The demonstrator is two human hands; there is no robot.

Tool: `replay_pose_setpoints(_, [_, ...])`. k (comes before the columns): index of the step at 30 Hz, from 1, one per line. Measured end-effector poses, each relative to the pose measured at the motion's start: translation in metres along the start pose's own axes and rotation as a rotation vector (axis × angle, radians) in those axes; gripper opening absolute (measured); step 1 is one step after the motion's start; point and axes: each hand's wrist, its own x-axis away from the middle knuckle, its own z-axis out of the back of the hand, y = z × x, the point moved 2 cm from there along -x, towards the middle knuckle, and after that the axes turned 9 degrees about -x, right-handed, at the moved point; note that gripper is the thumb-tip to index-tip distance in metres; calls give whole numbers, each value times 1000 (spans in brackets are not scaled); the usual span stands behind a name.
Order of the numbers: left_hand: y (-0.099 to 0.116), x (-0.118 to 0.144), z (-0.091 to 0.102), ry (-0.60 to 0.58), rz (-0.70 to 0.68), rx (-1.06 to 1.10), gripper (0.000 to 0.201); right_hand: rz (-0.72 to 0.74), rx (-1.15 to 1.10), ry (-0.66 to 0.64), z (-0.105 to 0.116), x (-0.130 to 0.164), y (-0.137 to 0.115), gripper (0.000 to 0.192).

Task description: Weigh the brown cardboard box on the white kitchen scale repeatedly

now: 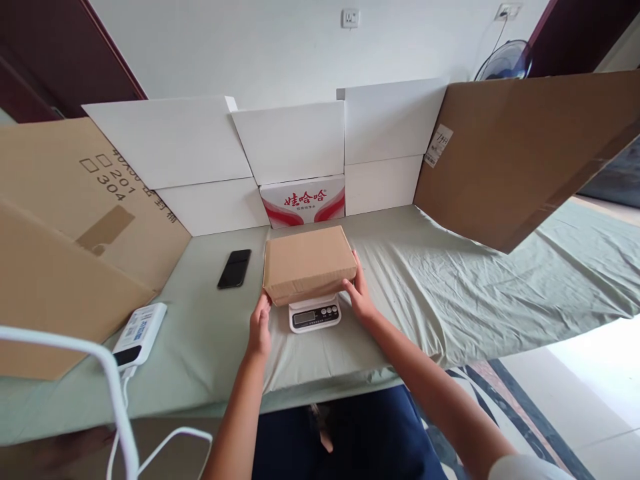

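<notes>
Red Chinese characters "娃哈哈" stand on the red-and-white carton [303, 200] at the back, with a smaller line beneath them too fine to read. The brown board [85, 193] at left carries printed digits "201" and "304", two empty square boxes, and a partly legible line reading about "40X30" followed by Chinese characters. The white sticker [439, 145] on the right board bears handwriting, not legible. The power bank [139, 333] label and scale [315, 313] display cannot be read.

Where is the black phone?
In the head view, the phone lies flat on the green cloth, just left of the brown box on the scale.
</notes>
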Motion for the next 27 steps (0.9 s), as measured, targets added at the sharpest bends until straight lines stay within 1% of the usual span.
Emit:
replay_pose_setpoints(4, [-1, 12, 2, -12, 44, 32, 80, -45, 2, 4, 2, 10, -4, 79])
replay_pose_setpoints(10, [1, 10, 0, -12, 64, 40, 88, -56, -3, 7, 1, 8, -1, 79])
replay_pose_setpoints(19, [1, 7, -1, -31, 14, 15, 88, -48, -3, -2, 1, 5, 2, 78])
replay_pose_setpoints(23, [6, 5, -2, -43, -3, 22, 88, -56, -27, 7, 0, 7, -1, 76])
replay_pose_setpoints(25, [13, 4, 1, -24, -39, 45, 85, -43, -37, 31, 3, 6, -3, 73])
replay_pose_setpoints(27, [20, 2, 6, 30, -91, 82, 81, -20, -53, 131, 9, 3, -5, 70])
